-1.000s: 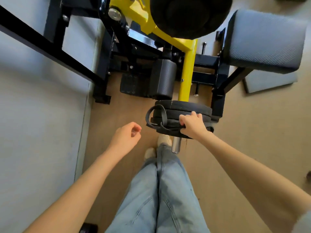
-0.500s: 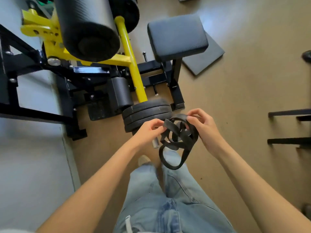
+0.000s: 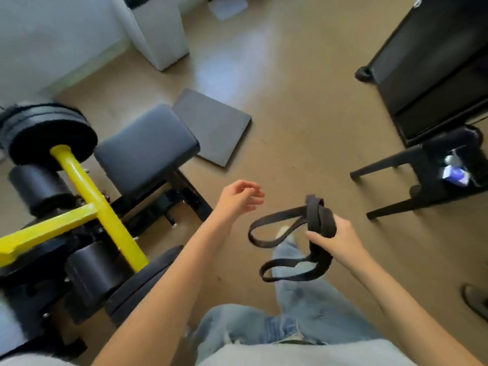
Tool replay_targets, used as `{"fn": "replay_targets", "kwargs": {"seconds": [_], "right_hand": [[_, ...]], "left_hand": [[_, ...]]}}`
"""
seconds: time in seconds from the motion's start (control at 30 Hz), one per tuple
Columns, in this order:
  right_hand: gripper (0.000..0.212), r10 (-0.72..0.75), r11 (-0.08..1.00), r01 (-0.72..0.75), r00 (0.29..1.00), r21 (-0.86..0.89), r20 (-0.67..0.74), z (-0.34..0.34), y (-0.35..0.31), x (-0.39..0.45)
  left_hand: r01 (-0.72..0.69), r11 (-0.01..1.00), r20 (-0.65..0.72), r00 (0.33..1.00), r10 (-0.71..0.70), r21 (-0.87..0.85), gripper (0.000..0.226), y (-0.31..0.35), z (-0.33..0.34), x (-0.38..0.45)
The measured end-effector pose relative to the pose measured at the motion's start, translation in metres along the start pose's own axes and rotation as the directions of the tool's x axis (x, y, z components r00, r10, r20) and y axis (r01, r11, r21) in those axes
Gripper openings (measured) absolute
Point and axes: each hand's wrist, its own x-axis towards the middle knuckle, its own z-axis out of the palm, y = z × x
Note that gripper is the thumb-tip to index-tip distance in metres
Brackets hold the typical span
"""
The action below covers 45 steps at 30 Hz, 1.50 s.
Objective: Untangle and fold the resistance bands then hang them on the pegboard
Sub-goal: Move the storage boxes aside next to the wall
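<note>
Left of the band, my left hand (image 3: 239,198) hangs free, fingers loosely spread, holding nothing. The tangled band (image 3: 303,233), gripped in my right hand (image 3: 334,240), trails its loops leftward toward that free hand. Bare floor (image 3: 303,128) beyond the band leaves open room.

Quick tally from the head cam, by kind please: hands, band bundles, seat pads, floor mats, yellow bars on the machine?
Hands: 2, left hand free, right hand gripping the bands
Band bundles: 1, black resistance bands, loops hanging
Seat pads: 1, grey pad
Floor mats: 1, dark mat
Yellow bars: 2, long bar and cross bar
Total: 7
</note>
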Motion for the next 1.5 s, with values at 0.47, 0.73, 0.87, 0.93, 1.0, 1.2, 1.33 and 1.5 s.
{"fn": "replay_targets", "kwargs": {"seconds": [0.47, 0.73, 0.87, 0.93, 1.0, 1.2, 1.33, 1.5], "right_hand": [[0.026, -0.17, 0.972, 0.153, 0.982, -0.177, -0.082, -0.193, -0.174, 0.333], [0.02, 0.055, 0.996, -0.071, 0.963, -0.051, -0.265, -0.285, -0.258, 0.514], [0.022, 0.093, 0.993, -0.113, 0.925, -0.031, -0.367, -0.348, -0.291, 0.594], [0.024, 0.102, 0.993, -0.12, 0.91, -0.018, -0.402, -0.38, -0.3, 0.646], [0.032, 0.08, 0.995, -0.094, 0.9, -0.012, -0.429, -0.415, -0.312, 0.704], [0.036, -0.057, 0.997, 0.038, 0.947, -0.064, -0.315, -0.547, -0.379, 0.894], [0.025, -0.14, 0.983, 0.113, 0.97, -0.143, -0.199, -0.612, -0.441, 1.001], [0.025, -0.16, 0.982, 0.136, 0.966, -0.127, -0.203, -0.673, -0.485, 1.133]], "left_hand": [[-0.01, 0.976, -0.203, 0.978, 0.055, 0.216, 0.027, 0.185, 0.026, 0.277], [-0.164, 0.855, -0.002, 0.982, 0.19, 0.492, 0.019, 0.431, 0.049, 0.488], [-0.242, 0.821, 0.102, 0.97, 0.222, 0.516, 0.021, 0.54, 0.079, 0.581], [-0.271, 0.798, 0.149, 0.963, 0.226, 0.538, 0.022, 0.58, 0.1, 0.63], [-0.285, 0.782, 0.168, 0.958, 0.231, 0.555, 0.022, 0.614, 0.121, 0.68], [-0.245, 0.822, 0.03, 0.963, 0.268, 0.514, 0.02, 0.727, 0.175, 0.817], [-0.217, 0.86, -0.075, 0.956, 0.282, 0.462, 0.018, 0.809, 0.202, 0.886], [-0.168, 0.886, -0.113, 0.965, 0.238, 0.432, 0.024, 0.901, 0.233, 1.001]]}}
